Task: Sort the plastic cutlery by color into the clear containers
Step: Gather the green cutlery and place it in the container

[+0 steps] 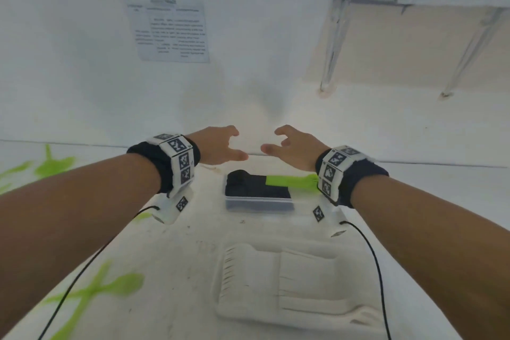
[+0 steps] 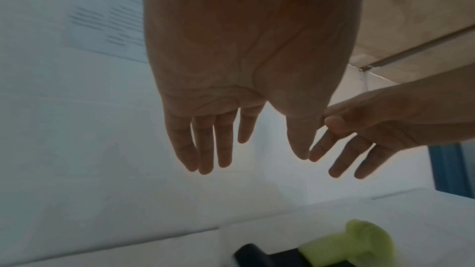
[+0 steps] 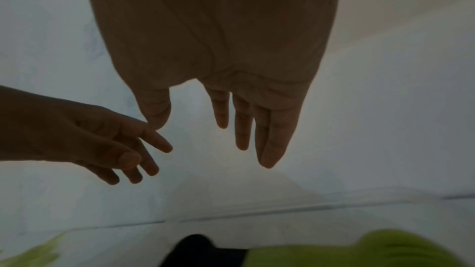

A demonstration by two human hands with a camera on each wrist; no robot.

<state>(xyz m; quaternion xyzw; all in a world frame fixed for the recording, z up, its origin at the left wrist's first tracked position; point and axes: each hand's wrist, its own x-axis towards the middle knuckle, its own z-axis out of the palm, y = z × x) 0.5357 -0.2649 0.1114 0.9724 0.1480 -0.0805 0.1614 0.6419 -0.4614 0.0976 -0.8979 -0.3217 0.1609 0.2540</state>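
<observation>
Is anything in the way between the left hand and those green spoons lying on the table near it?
Nothing visible blocks it. The left hand is empty, fingers loose, raised above the table. The green cutlery lies in the open below the left forearm; only the thin black cable crosses over it.

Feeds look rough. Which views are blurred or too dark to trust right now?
Head view: bright and washed out, green cutlery smeared at the left edge, white cutlery barely separable from the table. Left wrist: left hand backlit and dim. Right wrist: right hand silhouetted, green blur at the bottom.
</observation>
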